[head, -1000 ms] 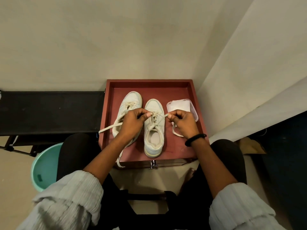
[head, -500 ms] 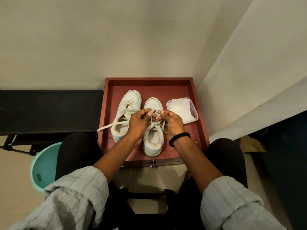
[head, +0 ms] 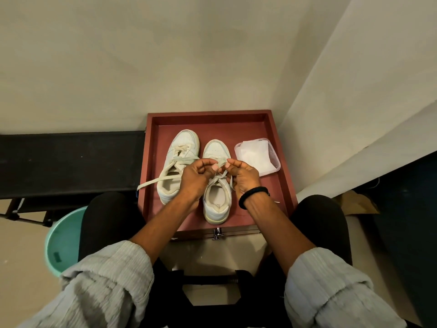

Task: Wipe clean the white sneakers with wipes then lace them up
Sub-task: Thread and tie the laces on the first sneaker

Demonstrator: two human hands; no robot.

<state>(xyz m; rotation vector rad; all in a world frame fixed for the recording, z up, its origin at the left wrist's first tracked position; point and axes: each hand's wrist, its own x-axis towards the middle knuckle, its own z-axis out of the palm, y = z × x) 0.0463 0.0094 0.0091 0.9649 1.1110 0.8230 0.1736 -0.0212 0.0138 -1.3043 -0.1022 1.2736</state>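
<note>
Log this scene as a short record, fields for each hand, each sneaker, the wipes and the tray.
left hand: pinches right sneaker's lace
right hand: pinches the same lace
right sneaker: upright, toe away from person
left sneaker: loose lace trails over tray rim
wipes: in clear container, right of sneakers
tray: red, holds all

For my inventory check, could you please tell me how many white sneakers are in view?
2: the left sneaker lies in the red tray; the right sneaker stands beside it, none apparently hidden.

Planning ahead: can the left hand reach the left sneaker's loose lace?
Probably yes: nothing lies between the left hand and the loose lace, but it pinches the right sneaker's lace and must release.
</note>
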